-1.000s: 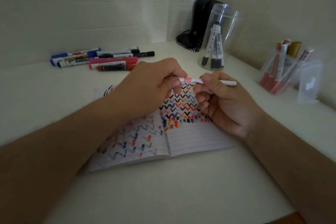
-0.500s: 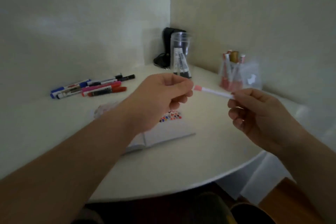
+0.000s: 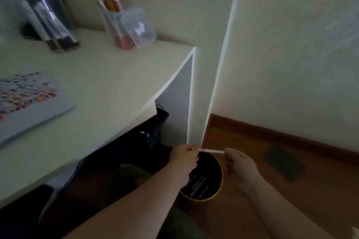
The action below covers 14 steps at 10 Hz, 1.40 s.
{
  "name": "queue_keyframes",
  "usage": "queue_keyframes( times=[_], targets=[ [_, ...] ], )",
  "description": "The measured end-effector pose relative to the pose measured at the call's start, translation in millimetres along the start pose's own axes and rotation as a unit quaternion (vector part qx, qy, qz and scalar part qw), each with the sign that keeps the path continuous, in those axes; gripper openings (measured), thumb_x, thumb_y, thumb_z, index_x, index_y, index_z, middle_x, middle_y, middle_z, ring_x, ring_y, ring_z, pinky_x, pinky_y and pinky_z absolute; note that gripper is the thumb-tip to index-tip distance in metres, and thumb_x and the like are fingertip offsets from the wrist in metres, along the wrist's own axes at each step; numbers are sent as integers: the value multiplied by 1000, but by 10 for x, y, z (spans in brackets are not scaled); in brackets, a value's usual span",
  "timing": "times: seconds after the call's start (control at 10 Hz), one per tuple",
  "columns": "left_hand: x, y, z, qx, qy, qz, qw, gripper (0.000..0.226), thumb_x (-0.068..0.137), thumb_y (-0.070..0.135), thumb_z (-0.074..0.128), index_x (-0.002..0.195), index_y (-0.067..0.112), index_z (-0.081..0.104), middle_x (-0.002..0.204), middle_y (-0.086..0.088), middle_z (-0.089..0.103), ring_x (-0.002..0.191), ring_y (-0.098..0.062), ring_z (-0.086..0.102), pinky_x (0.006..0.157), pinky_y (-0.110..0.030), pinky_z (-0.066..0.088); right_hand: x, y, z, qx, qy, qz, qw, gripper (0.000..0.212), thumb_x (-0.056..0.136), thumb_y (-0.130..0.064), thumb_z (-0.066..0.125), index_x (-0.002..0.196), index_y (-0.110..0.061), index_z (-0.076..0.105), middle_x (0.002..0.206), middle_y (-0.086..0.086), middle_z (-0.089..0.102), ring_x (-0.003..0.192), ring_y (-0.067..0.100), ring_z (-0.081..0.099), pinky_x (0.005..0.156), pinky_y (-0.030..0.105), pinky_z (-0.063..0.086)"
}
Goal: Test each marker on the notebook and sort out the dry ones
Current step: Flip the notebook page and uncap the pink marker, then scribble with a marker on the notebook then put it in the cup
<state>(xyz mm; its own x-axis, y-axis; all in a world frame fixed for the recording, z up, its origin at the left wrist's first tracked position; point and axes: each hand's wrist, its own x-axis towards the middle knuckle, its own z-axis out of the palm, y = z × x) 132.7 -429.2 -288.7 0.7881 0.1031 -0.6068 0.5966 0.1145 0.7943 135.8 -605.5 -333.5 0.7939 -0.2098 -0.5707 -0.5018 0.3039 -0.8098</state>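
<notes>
While both hands are reaching down beside the surface, a round yellow-rimmed bin is standing on the wooden floor directly under them, holding several dark marker-like sticks in its black inside. The left hand and the right hand are each pinching one end of a thin white marker, keeping it level just above the bin's far rim; a pink band is showing at its left end. On the far part of the surface, a clear square holder is carrying red and gold markers standing upright, and to its left a tall clear cup is holding dark-capped markers, blurred. The open notebook, its page covered with coloured zigzag marks, is lying at the left edge.
</notes>
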Motion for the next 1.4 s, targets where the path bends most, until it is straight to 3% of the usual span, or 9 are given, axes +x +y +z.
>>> queue_keyframes(
  times=[0.1,0.3,0.4,0.5,0.7,0.9,1.1,1.3,1.4],
  targets=[
    [254,-281,-51,67,-7,-64,996,32,100,2,55,129,2,66,75,2,58,61,-10,54,55,-20,48,217,585,-131,-38,28,97,994,14,100,-7,65,107,5,69,85,20,68,57,26,55,47,29,46],
    [382,-308,-15,-31,34,-184,982,15,106,5,51,109,2,65,88,-11,63,74,-20,61,51,-25,56,408,872,-209,-40,38,180,982,10,101,-6,64,105,3,65,101,25,68,66,31,55,54,37,44],
    [328,-205,-6,1,36,-115,993,15,103,4,50,103,11,63,80,-6,61,67,-17,59,60,-26,53,537,905,-242,-26,43,196,979,18,103,-10,62,115,3,61,109,24,68,69,29,56,55,35,46],
    [89,12,-17,21,18,-34,999,24,100,4,54,115,19,67,104,-11,67,92,-22,66,91,-37,57,563,795,-215,-36,38,180,982,22,103,-9,59,121,2,63,100,23,68,63,27,54,53,33,44],
    [-1008,1220,-316,29,-87,216,972,24,100,3,59,116,17,70,100,-3,69,87,-17,65,83,-26,56,-72,-515,650,-40,-37,-74,996,15,100,0,53,104,-3,67,71,11,59,46,14,50,39,21,37],
    [-1763,2410,-1626,43,26,458,888,23,96,-1,61,101,19,71,89,2,70,81,-13,66,71,-26,53,-1466,-1697,2147,-73,-315,-368,872,21,96,7,57,89,-9,68,53,6,52,45,19,41,43,23,35],
    [-1342,2285,-3309,197,298,357,863,20,91,11,67,96,30,73,88,12,72,80,-8,68,72,-23,52,-1954,-1640,3831,-258,-406,-474,737,23,92,-6,67,86,-27,74,65,-1,70,54,12,60,54,28,51],
    [-1189,1935,-4282,285,376,266,841,24,89,11,61,95,34,69,97,15,67,90,2,62,79,-19,50,-1999,-1192,5174,-431,-410,-503,627,19,95,-31,67,112,-33,74,105,-13,69,85,5,66,68,20,46],
    [-1119,1812,-4413,226,418,280,834,16,86,11,60,82,26,63,89,10,66,86,-5,60,66,-19,42,-1965,-955,5723,-489,-400,-511,583,29,96,-34,67,124,-28,71,116,-7,67,104,12,62,82,23,43]
  ],
)
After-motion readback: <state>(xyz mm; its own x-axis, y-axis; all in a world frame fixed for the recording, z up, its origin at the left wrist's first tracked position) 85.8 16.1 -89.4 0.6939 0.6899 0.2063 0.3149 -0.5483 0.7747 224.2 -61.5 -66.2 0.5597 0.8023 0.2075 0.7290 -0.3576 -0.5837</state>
